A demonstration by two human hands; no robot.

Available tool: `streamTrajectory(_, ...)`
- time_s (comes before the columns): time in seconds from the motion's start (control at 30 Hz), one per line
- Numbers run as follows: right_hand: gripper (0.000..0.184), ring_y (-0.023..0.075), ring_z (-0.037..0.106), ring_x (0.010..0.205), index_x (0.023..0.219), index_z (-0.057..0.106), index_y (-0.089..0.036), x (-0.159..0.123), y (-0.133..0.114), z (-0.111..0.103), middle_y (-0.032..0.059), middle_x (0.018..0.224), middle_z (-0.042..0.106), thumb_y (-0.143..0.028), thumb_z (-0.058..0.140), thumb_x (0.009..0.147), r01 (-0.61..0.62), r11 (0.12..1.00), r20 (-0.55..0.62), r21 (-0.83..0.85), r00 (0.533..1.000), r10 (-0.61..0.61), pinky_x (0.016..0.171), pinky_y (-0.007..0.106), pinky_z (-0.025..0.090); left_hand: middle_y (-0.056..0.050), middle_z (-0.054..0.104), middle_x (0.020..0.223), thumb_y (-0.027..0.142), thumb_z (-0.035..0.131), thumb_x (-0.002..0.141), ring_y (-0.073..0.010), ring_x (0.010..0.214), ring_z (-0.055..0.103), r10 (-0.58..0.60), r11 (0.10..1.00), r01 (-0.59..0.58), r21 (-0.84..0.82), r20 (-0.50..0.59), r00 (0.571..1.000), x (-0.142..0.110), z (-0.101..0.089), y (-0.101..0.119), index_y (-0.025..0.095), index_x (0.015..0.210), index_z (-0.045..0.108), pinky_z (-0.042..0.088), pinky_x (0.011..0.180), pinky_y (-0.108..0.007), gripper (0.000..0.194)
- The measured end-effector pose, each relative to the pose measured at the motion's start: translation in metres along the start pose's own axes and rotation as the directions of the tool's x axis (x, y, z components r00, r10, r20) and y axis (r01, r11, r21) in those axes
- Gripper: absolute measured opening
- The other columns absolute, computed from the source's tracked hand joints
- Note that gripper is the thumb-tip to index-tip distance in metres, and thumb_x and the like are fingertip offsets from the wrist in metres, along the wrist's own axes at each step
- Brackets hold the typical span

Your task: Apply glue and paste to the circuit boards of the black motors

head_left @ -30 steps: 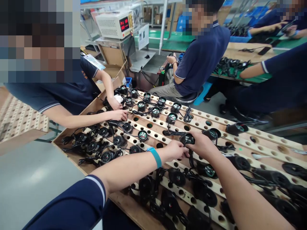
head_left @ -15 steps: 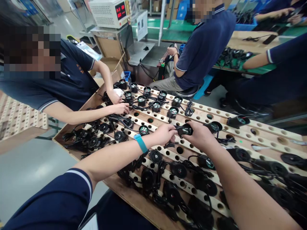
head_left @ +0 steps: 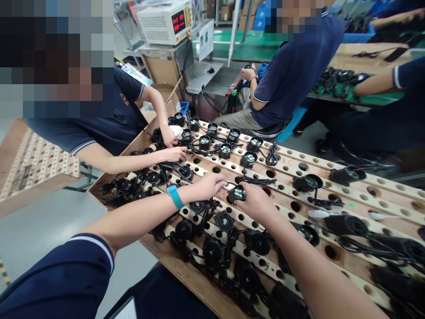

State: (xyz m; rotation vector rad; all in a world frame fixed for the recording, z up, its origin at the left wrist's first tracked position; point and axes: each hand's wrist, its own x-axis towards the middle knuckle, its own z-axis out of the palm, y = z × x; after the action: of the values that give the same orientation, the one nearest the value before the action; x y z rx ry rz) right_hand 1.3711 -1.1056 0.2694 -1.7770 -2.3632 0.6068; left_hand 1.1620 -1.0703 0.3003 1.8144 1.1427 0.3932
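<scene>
My right hand [head_left: 254,201] is closed around a small black round device with a green label [head_left: 238,194], held just above the wooden rack with holes [head_left: 332,173]. My left hand [head_left: 210,185], with a blue wristband on the wrist, pinches the black cord that runs from that device. Both hands hover over the rack's middle rows, among other black devices and coiled cords.
A person on the left [head_left: 109,128] reaches both hands onto the rack's far end [head_left: 172,146]. A seated person in dark blue [head_left: 292,66] faces away behind the rack. A tester with a red display [head_left: 164,20] stands at the back. Another perforated board [head_left: 36,159] lies at left.
Both my hands moved left and nearer along the rack with the device. The right hand lowered it toward the holes; the left hand kept hold of the cord.
</scene>
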Motion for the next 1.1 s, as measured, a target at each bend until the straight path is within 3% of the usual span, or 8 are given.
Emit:
streamTrajectory(0.33,0.035,0.0292,0.06,0.102,0.112,0.058,-0.012,0.003,0.0,0.039,0.0155,0.107,0.067,-0.018,0.068,0.078,0.011,0.999,0.046,-0.036,0.999,-0.01,0.089,0.034,0.042,0.001,0.064,0.064,0.029,0.059,0.088,-0.0122,0.057,0.056,-0.143,0.986,0.138,-0.098,-0.05,0.988,-0.001,-0.001,-0.037,0.015,0.086,0.066,0.042,0.059,-0.023,0.016)
streamTrajectory(0.53,0.029,0.0278,0.058,0.101,0.108,0.057,-0.014,-0.001,-0.006,0.043,0.0137,0.104,0.066,-0.014,0.063,0.079,0.002,1.0,-0.001,-0.011,1.0,-0.002,0.089,0.034,0.043,-0.002,0.068,0.079,0.044,0.073,0.078,-0.0141,0.066,0.058,-0.14,0.986,0.142,-0.088,0.027,0.99,-0.025,-0.012,-0.035,0.015,0.096,0.067,0.044,0.06,-0.025,0.034)
streamTrajectory(0.63,0.035,0.0283,0.058,0.103,0.113,0.056,-0.013,-0.003,-0.009,0.047,0.0145,0.107,0.066,-0.016,0.065,0.08,-0.045,0.999,-0.024,-0.012,0.999,0.045,0.091,0.035,0.043,-0.006,0.072,0.096,0.036,0.075,0.077,-0.0187,0.08,0.065,-0.112,0.986,0.124,-0.108,0.111,0.987,-0.042,-0.016,-0.039,0.014,0.111,0.064,0.051,0.07,-0.028,0.041)
streamTrajectory(0.73,0.033,0.0286,0.059,0.102,0.112,0.056,-0.014,-0.003,-0.01,0.05,0.0142,0.107,0.066,-0.018,0.066,0.081,-0.082,0.996,-0.028,-0.018,0.996,0.082,0.09,0.036,0.043,-0.01,0.072,0.109,0.019,0.07,0.079,-0.0217,0.096,0.069,-0.086,0.989,0.094,-0.117,0.074,0.994,-0.048,-0.016,-0.049,0.014,0.122,0.061,0.054,0.085,-0.032,0.044)
streamTrajectory(0.9,0.028,0.0292,0.06,0.1,0.105,0.055,-0.015,-0.001,-0.01,0.05,0.0146,0.104,0.065,-0.019,0.067,0.08,-0.072,0.997,-0.019,-0.041,0.997,0.071,0.088,0.036,0.044,-0.011,0.073,0.108,0.016,0.07,0.08,-0.0232,0.103,0.068,-0.123,0.989,0.117,-0.091,-0.053,0.991,-0.037,-0.014,-0.059,0.013,0.105,0.067,0.051,0.097,-0.036,0.025)
streamTrajectory(1.1,0.026,0.0291,0.06,0.1,0.104,0.054,-0.016,-0.001,-0.012,0.045,0.0137,0.104,0.066,-0.017,0.065,0.08,-0.063,0.997,0.016,-0.042,0.998,0.064,0.086,0.035,0.045,-0.005,0.075,0.1,0.019,0.066,0.084,-0.0197,0.095,0.068,-0.094,0.994,0.087,-0.068,-0.103,0.99,-0.031,-0.023,-0.042,0.015,0.1,0.071,0.051,0.093,-0.032,0.018)
